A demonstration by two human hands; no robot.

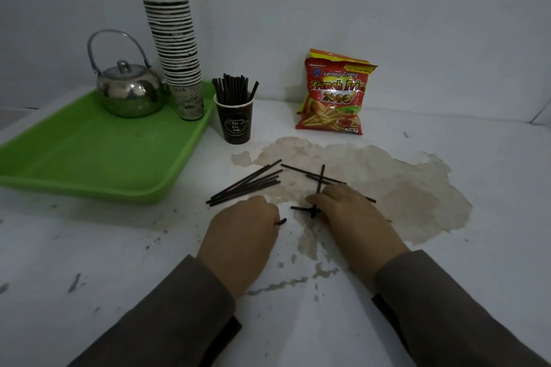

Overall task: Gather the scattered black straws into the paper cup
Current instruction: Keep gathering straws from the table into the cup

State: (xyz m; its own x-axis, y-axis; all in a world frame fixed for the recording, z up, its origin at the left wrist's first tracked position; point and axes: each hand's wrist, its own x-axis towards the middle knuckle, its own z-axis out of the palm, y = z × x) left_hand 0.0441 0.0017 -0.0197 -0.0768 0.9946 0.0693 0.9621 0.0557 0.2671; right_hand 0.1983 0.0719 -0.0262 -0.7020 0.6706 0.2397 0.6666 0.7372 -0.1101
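A black paper cup (234,122) stands upright near the green tray, with several black straws (232,89) upright in it. More black straws (247,183) lie bundled on the white surface in front of the cup, and a few crossed straws (320,177) lie to their right. My left hand (241,235) rests knuckles-up on the surface, fingers curled around a straw whose end pokes out at its right side. My right hand (348,217) lies over the crossed straws, fingers curled on several of them.
A green tray (89,152) at the left carries a metal teapot (129,89) and a tall stack of paper cups (179,53). A red French fries snack bag (334,95) leans against the back wall. A brown patch of peeled paint (387,182) spreads under the straws.
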